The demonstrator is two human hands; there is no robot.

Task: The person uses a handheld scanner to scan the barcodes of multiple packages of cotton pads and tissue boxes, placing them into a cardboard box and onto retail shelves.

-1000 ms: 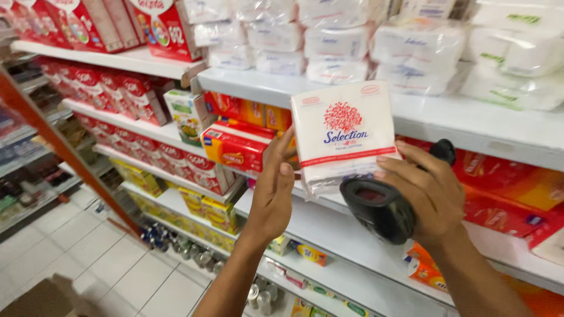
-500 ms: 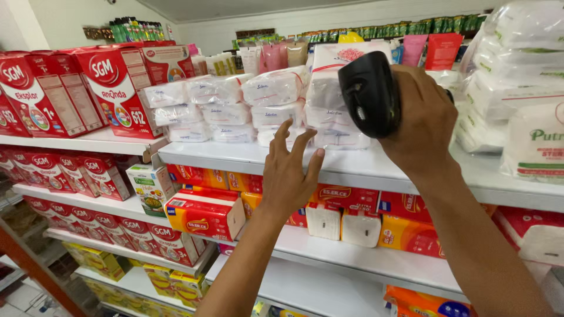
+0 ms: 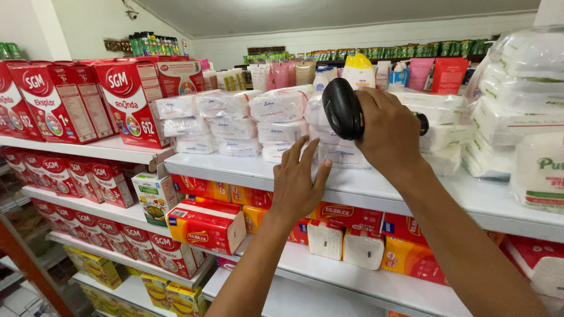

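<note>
My right hand (image 3: 390, 135) grips a black handheld scanner (image 3: 342, 109), its head turned toward the stacked white tissue packs (image 3: 276, 117) on the top white shelf (image 3: 235, 168). My left hand (image 3: 296, 185) is spread flat, fingers apart, resting against the front edge of that shelf just below the tissue packs, holding nothing. Below the hand sit red and orange tissue boxes (image 3: 207, 226).
Red milk-powder boxes (image 3: 123, 100) fill the left shelves. More white wrapped packs (image 3: 517, 111) stack at the right. Small white packs (image 3: 343, 243) stand on the lower shelf (image 3: 352, 282). Bottles and pouches (image 3: 364, 64) line the back.
The white tissue pack that my left hand held up a second ago is gone from it. The view rose to the top shelf, and my left hand now lies flat on its edge.
</note>
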